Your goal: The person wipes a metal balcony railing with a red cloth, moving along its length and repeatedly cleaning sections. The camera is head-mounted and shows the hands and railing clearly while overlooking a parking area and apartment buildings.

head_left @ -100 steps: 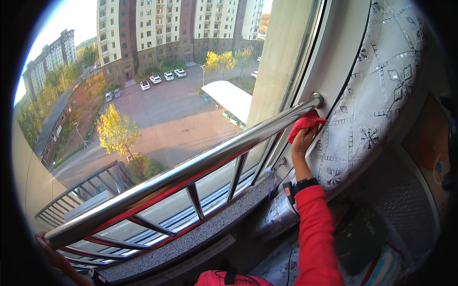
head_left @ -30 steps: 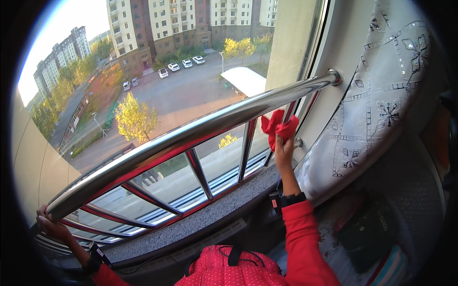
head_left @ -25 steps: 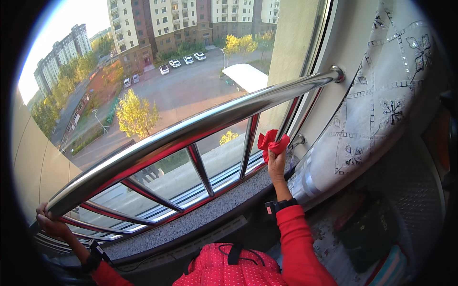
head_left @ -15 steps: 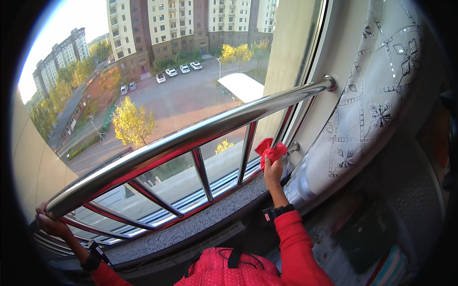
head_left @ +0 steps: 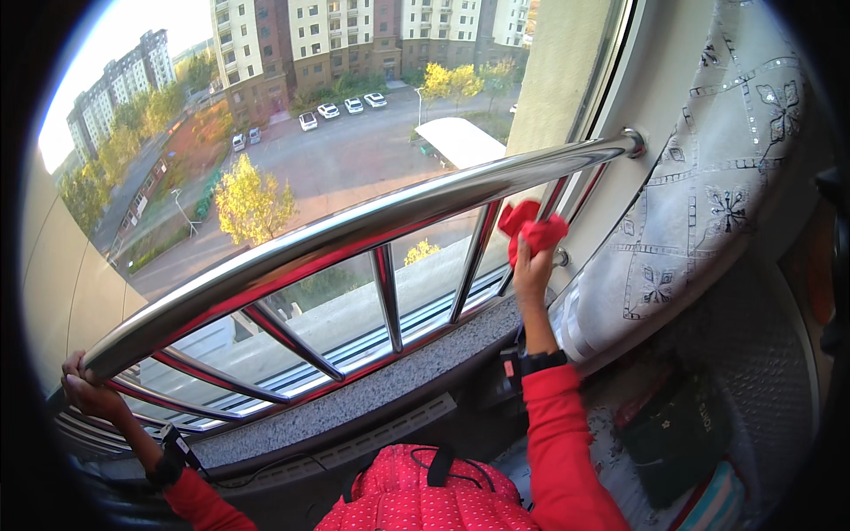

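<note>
A red cloth (head_left: pixel 534 232), bunched and creased, lies against the rightmost slanting metal post (head_left: pixel 556 193) of a window guard, below the top rail and near the guard's wall end. The right hand (head_left: pixel 532 270) holds the cloth from below, its fingers closed on the fabric and partly covered by it; a black band (head_left: pixel 542 361) encircles the wrist, above a red sleeve (head_left: pixel 567 434).

The polished handrail (head_left: pixel 381 221) runs from the lower left to a round flange (head_left: pixel 633 142) at the upper right, with further posts beneath it. At its left end the left hand (head_left: pixel 93 394) grips the rail, the fingers curled and partly hidden behind the metal.

Under the posts extends a speckled grey sill (head_left: pixel 372 382). To the right hangs a pale curtain (head_left: pixel 686 239) with dark, flower-like motifs; below it, in shadow, lies a dark green bag (head_left: pixel 677 442). A red, white-dotted garment (head_left: pixel 425 500) occupies the lower middle. Beyond the glass appear a yellow-leaved tree (head_left: pixel 252 202), a white canopy (head_left: pixel 463 144), parked cars (head_left: pixel 354 105) and an apartment block (head_left: pixel 336 35).
</note>
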The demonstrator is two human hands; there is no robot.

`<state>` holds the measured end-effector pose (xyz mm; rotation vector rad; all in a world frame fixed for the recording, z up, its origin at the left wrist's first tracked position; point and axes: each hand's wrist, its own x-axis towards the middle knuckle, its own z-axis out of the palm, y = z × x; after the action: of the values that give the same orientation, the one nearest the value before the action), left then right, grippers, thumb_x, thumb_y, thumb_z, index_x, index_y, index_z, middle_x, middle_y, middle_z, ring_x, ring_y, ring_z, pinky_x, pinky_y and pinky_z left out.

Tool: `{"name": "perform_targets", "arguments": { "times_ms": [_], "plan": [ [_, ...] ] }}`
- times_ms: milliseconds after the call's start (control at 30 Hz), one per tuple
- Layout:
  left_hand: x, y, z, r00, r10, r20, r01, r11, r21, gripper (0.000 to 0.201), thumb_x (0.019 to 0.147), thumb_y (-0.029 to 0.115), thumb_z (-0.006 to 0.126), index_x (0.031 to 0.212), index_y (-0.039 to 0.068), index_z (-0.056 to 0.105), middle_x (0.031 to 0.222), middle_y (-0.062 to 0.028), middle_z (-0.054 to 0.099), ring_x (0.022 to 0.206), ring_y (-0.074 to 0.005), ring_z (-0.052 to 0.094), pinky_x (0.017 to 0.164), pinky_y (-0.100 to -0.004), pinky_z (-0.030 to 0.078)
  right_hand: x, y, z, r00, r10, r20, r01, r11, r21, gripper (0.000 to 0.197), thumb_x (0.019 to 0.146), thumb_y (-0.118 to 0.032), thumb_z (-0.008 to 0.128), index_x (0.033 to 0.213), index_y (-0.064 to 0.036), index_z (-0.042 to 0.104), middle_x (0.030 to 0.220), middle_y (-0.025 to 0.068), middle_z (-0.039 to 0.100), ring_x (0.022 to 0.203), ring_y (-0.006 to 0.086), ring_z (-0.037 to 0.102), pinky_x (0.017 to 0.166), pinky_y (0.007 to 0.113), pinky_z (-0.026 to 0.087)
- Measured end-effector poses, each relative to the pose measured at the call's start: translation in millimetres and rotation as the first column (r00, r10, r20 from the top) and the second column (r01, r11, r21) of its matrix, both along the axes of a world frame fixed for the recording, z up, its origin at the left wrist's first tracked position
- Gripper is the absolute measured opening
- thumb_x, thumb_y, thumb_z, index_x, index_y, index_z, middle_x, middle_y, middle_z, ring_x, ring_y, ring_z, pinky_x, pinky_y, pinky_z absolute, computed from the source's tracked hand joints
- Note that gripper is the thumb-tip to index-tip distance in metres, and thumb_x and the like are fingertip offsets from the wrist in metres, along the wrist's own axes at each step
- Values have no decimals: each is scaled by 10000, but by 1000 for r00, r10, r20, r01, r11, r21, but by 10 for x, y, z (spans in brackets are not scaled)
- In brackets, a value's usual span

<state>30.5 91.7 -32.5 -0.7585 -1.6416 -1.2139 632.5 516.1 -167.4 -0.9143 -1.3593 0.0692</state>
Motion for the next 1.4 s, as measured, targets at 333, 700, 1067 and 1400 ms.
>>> {"name": "perform_targets", "arguments": {
  "times_ms": [333,700,1067,1400],
  "plan": [
    [67,19,45,999,-14,-47,11,998,-56,518,989,248,198,875,4,641,883,-136,631,857,-273,582,855,-370,464,-71,-302,-1247,981,-173,87,194,863,-467,358,940,-212,643,1211,7,562,1193,225,602,1088,418,584,985,466,428],
    [133,49,62,996,11,-94,-16,998,-57,519,1007,257,205,890,-4,638,893,-139,632,856,-278,582,860,-382,464,-761,-838,625,912,397,-99,-397,917,21,341,1030,-177,571,1302,23,519,1133,140,640,1031,219,625,909,341,480],
    [125,38,53,999,-10,-40,9,999,-47,566,1026,260,175,909,-7,660,915,-141,647,855,-278,579,867,-380,464,-698,-773,-125,919,388,-65,-392,888,-239,283,966,-254,679,1116,-21,622,886,108,644,756,208,620,719,336,498],
    [154,43,45,998,-11,-64,9,999,-36,561,1027,283,177,909,15,656,885,-134,624,827,-274,563,850,-377,452,-752,-935,-1113,975,174,137,-121,937,-327,317,926,-254,706,1147,-39,634,1088,199,645,1013,410,617,873,481,478]
  ]
}}
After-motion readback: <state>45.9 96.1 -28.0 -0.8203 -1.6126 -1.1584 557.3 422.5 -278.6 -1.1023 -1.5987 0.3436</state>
